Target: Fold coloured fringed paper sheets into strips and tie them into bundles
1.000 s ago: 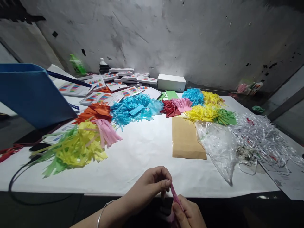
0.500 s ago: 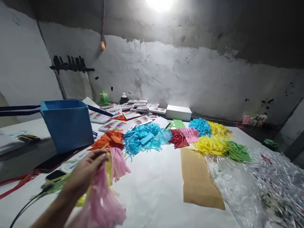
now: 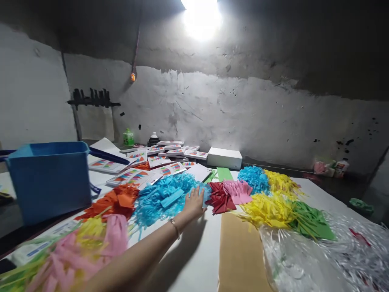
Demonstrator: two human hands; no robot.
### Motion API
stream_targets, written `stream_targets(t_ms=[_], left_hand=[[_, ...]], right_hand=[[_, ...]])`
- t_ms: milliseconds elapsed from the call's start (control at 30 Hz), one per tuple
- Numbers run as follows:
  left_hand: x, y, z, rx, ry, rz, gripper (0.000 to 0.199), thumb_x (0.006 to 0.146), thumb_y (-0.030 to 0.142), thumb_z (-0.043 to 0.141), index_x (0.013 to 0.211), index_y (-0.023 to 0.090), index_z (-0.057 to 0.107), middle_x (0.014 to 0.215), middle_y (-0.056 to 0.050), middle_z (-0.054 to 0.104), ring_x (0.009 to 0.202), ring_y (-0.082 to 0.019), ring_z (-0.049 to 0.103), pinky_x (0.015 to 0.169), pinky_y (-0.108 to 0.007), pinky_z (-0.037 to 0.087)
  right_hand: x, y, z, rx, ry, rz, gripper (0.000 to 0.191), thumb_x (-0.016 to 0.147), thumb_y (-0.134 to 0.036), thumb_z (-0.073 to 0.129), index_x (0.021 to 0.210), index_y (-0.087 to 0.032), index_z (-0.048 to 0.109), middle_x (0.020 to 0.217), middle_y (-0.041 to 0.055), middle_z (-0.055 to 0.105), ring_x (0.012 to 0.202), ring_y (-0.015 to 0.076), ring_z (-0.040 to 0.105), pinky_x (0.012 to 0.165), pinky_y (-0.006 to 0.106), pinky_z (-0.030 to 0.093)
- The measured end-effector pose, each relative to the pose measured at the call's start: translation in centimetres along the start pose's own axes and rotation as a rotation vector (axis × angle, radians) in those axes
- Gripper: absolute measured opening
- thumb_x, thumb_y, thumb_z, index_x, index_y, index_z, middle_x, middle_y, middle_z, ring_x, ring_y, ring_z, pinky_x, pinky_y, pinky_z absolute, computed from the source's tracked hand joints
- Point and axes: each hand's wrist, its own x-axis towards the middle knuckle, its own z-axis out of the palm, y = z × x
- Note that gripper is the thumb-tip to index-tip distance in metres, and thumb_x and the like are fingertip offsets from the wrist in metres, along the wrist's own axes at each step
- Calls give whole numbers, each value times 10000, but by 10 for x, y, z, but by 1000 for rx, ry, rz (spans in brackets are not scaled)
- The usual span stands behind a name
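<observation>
My left hand (image 3: 194, 202) reaches in from the bottom left, palm down with its fingers apart, and a thin bracelet circles its wrist. Its fingertips are over the pale blue fringe (image 3: 206, 192), at the right end of the bright blue fringed paper (image 3: 164, 198); whether they touch it I cannot tell. Just right of the hand lies dark red fringe (image 3: 220, 198), then pink fringe (image 3: 238, 191). Orange fringe (image 3: 118, 201) is farther left. Pink and yellow strips (image 3: 68, 253) lie beside the forearm. My right hand is out of view.
A blue box (image 3: 51, 182) with dark straps stands left. Printed packets (image 3: 133, 177) and a white box (image 3: 225, 158) are at the back. Yellow (image 3: 267, 211) and green fringe (image 3: 314, 221) lie right, near brown card (image 3: 241, 255) and clear plastic (image 3: 298, 259).
The hand that held a pink bunch at the left is gone from there; the pink strips lie at the lower left. My left hand is now farther forward and right, fingers spread. The view has shifted.
</observation>
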Motion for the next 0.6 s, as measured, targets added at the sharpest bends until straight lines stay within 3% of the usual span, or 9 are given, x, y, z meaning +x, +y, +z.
stream_targets(t_ms=[67, 133, 200, 300, 367, 467, 600], left_hand=[[20, 8, 19, 37, 0, -20, 486, 932, 348, 667, 1370, 181, 540, 1490, -142, 479, 1341, -358, 476, 1091, -613, 386], [34, 2, 20, 53, 20, -4, 400, 963, 330, 634, 1329, 182, 567, 1423, -115, 537, 1266, -314, 545, 1052, -579, 446], [41, -10, 5, 57, 54, 18, 358, 964, 323, 637, 1285, 171, 592, 1339, -109, 595, 1169, -282, 611, 983, -522, 515], [33, -24, -35, 62, 119, 60, 305, 993, 283, 587, 1271, 157, 590, 1236, -103, 650, 1056, -245, 664, 907, -456, 560], [11, -23, -62, 72, 137, 141, 251, 1019, 194, 491, 1238, 142, 604, 1120, -105, 700, 992, -234, 688, 874, -406, 560], [-48, -5, -86, 106, 91, 343, 238, 968, 91, 456, 1061, 159, 664, 844, -74, 733, 804, -223, 708, 752, -332, 552], [-141, 29, -80, 158, -19, 577, 188, 803, 6, 569, 835, 179, 635, 661, -30, 696, 566, -198, 654, 558, -271, 498]], right_hand=[[34, 17, 7, -33, 24, -16, 313, 1042, -390, 434, 1163, -213, 662, 1212, 7, 643, 1161, 288, 612, 896, 395, 549], [59, 30, 13, -52, 42, -36, 271, 1025, -383, 488, 1166, -226, 656, 1229, 13, 642, 1151, 280, 617, 889, 396, 556], [73, 37, 18, -58, 51, -60, 262, 1021, -381, 499, 1163, -228, 656, 1225, 14, 643, 1147, 276, 620, 888, 392, 558], [72, 36, 22, -51, 58, -95, 288, 1035, -383, 459, 1162, -217, 657, 1212, 11, 643, 1152, 279, 618, 893, 396, 555], [55, 29, 21, -46, 62, -116, 282, 1032, -385, 468, 1156, -221, 661, 1213, 9, 643, 1152, 279, 617, 891, 391, 554], [9, 11, 13, -51, 65, -147, 271, 1028, -390, 474, 1140, -242, 670, 1211, 14, 649, 1141, 262, 622, 874, 371, 557], [-68, -20, 5, -73, 58, -175, 265, 943, -410, 640, 1187, -308, 631, 1236, 58, 652, 1054, 219, 648, 818, 390, 598]])
